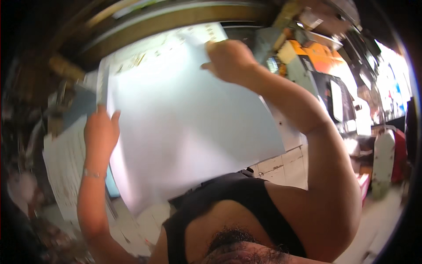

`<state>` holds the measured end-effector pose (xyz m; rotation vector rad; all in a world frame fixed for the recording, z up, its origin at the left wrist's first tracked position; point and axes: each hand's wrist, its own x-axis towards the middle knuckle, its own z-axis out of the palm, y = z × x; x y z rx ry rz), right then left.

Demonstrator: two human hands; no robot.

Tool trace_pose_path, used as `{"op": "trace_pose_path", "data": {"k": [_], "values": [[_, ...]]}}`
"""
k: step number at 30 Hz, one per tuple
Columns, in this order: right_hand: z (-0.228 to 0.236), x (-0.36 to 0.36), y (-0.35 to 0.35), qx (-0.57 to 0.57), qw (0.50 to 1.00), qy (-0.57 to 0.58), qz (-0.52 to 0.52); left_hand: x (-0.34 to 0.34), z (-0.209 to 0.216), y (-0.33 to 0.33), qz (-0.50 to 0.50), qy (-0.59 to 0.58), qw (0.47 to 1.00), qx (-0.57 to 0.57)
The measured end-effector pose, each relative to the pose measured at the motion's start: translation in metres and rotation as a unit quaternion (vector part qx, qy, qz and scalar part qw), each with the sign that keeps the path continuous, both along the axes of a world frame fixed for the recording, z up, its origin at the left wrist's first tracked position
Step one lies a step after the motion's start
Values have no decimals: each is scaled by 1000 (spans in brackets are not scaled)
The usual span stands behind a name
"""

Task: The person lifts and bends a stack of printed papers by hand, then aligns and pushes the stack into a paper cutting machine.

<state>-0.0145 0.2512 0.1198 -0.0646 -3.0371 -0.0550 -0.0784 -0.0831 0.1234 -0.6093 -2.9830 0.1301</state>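
Note:
A large white paper sheet [193, 105] spreads in front of me, its near part hanging over the edge toward my body. Beneath its far edge shows another white sheet with dark and gold markings [136, 61]. My right hand [232, 61] is closed at the far right part of the large sheet, thumb and forefinger pinching its lifted edge. At the left edge, my left hand [102, 132] has its thumb over the paper and its fingers curled around the side, closed on it. Its fingertips are partly blurred.
A wooden beam [176, 18] runs across the far side. Printed papers [66, 167] lie at the left. Orange boxes [323, 57] and a dark device [336, 94] stand at the right. Tiled floor [281, 169] shows below the sheet.

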Motion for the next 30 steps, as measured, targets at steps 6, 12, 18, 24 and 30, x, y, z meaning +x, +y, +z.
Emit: {"op": "trace_pose_path", "data": {"k": [6,12,18,24,30], "values": [[-12,-16,13,-52,998,-27,9,-28,-22,-33,-5,-22,1000,-20],[-15,-14,25,-57,998,16,-8,-17,-8,-23,-32,42,998,38],[-1,4,28,-128,988,91,-1,36,25,0,-83,79,987,116],[50,47,40,-189,964,189,5,56,71,-46,-83,74,959,259],[124,127,53,-344,860,375,20,97,124,-117,58,130,878,457]]}}
